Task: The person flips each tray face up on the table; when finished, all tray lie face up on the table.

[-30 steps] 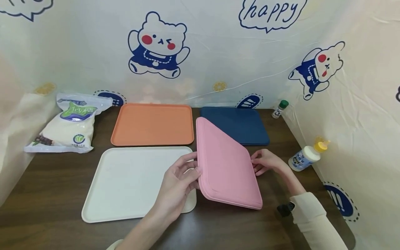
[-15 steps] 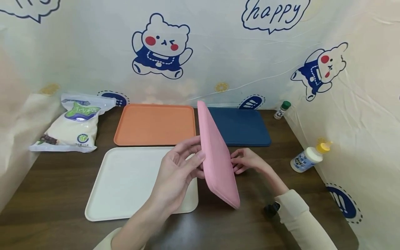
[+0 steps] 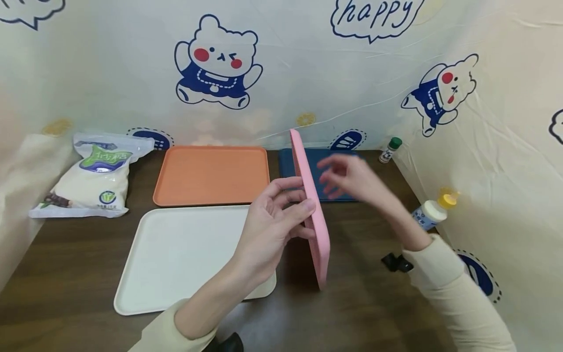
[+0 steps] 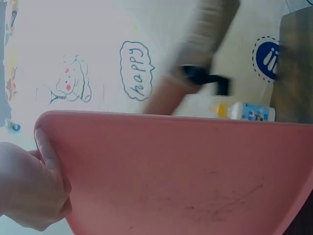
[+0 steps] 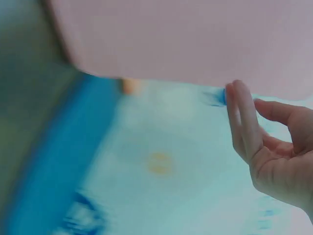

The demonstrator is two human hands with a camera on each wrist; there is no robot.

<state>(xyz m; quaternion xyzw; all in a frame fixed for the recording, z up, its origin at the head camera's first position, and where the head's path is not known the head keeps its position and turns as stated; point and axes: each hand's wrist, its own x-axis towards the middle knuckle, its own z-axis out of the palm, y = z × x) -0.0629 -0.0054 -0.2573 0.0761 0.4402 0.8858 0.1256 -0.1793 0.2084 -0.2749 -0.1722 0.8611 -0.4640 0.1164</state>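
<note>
My left hand [image 3: 274,222] grips a pink tray [image 3: 323,239] by its near long side, thumb on one face and fingers on the other. The tray stands nearly on edge, seen almost edge-on from the head. In the left wrist view, dark scuffs mark the tray's face [image 4: 171,166], and the left hand [image 4: 32,183] is at one end. My right hand [image 3: 349,178] is off the tray in the air, fingers loosely bent and blurred, overlapping a dark blue tray [image 3: 288,165] behind. In the right wrist view, its fingertips [image 5: 239,90] are close to the pink tray's edge.
A white tray [image 3: 180,259] lies at the front left, with an orange tray [image 3: 213,173] behind it. At the far left rests a filled plastic bag [image 3: 94,181]. A green-capped small bottle [image 3: 388,152] and a yellow-topped white bottle [image 3: 433,211] stand along the right wall.
The pink tray has turned from showing its broad face to nearly edge-on. My right hand has left its right edge and risen toward the blue tray; my left hand keeps its grip.
</note>
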